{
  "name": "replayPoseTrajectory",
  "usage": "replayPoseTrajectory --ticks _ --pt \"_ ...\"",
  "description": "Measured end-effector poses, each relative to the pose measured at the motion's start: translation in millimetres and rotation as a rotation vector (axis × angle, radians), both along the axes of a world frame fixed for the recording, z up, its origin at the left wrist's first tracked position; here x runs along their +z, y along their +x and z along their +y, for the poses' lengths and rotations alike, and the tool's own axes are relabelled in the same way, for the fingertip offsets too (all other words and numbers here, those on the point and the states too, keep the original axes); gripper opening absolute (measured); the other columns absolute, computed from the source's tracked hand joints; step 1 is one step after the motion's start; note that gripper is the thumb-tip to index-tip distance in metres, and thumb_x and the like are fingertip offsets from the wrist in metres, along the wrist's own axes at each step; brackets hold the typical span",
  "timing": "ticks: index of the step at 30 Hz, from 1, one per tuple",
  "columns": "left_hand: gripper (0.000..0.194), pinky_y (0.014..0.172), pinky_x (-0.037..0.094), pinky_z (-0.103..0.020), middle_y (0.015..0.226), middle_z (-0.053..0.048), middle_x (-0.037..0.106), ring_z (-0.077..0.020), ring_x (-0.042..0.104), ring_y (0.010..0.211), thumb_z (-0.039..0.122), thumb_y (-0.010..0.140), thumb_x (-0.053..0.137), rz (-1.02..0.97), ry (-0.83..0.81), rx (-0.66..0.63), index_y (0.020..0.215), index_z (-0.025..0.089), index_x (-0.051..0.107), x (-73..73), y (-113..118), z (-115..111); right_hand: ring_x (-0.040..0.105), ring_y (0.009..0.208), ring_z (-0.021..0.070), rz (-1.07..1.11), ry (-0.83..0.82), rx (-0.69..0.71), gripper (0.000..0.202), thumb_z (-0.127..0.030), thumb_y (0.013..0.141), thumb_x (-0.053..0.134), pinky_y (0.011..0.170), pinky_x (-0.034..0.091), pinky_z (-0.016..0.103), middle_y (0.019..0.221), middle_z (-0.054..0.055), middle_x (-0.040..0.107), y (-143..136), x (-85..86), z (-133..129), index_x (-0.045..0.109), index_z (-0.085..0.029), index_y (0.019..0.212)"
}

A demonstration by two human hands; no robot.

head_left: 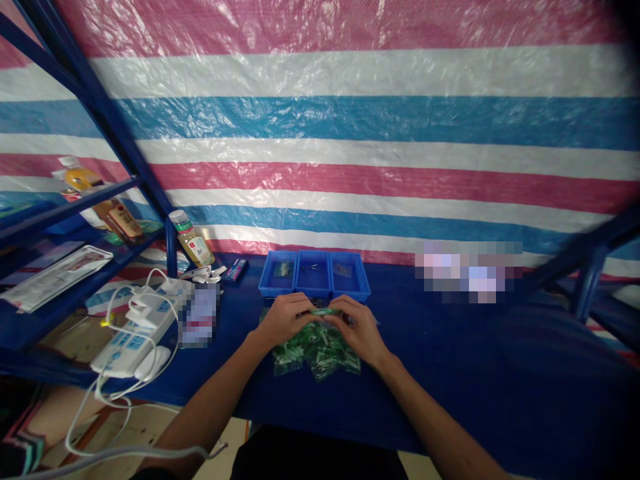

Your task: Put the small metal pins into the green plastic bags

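Note:
Both hands meet over the middle of the blue table, holding a small green packet between them. My left hand pinches its left end, and my right hand has fingers closed on its right end. Beneath and in front of the hands lies a pile of clear bags with green contents. Just behind them stand three joined blue trays; the left one holds a small packet, the middle one a thin metal item, the right one a small clear bag.
At the left are a white power strip with looping cables, a bottle, a small dark box and a blue metal frame. A person's leg shows lower left. Striped sheeting hangs behind the table.

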State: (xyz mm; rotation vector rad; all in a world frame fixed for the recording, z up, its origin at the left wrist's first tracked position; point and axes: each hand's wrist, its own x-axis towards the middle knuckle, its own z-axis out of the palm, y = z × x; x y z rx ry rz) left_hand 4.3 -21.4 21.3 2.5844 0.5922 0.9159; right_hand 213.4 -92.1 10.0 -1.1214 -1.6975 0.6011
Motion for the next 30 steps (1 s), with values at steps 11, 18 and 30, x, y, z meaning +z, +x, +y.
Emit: replayPoseTrajectory --ticks 11,18,30 --pt "0.031 0.071 0.048 -0.026 0.079 -0.006 0.068 -0.0147 0.063 0.075 0.036 0.102 0.055 -0.043 -0.034 0.076 0.085 0.015 0.07 -0.9 0 0 0.057 0.068 0.018 -0.02 -0.065 -0.04 0.019 -0.04 0.092 0.068 0.062 0.044 0.03 0.078 0.002 0.066 1 -6.4 3 0.071 -0.022 0.089" --pt "0.027 0.067 0.046 -0.025 0.078 -0.004 0.066 -0.0136 0.059 0.07 0.041 0.097 0.063 -0.044 -0.044 0.081 0.091 0.015 0.07 -0.7 -1 -1 0.051 0.06 0.0156 -0.081 -0.085 -0.12 0.035 -0.044 0.094 0.065 0.059 0.037 0.028 0.063 -0.002 0.056 4 -12.8 6 0.057 -0.021 0.069" --pt "0.025 0.071 0.046 -0.027 0.083 -0.005 0.065 -0.0161 0.061 0.078 0.035 0.102 0.054 0.025 -0.047 0.069 0.09 0.016 0.064 -0.6 2 0 0.059 0.068 0.0176 -0.056 -0.03 -0.024 0.025 -0.039 0.1 0.056 0.064 0.044 0.03 0.081 0.003 0.067 0 1.4 0 0.068 -0.021 0.087"
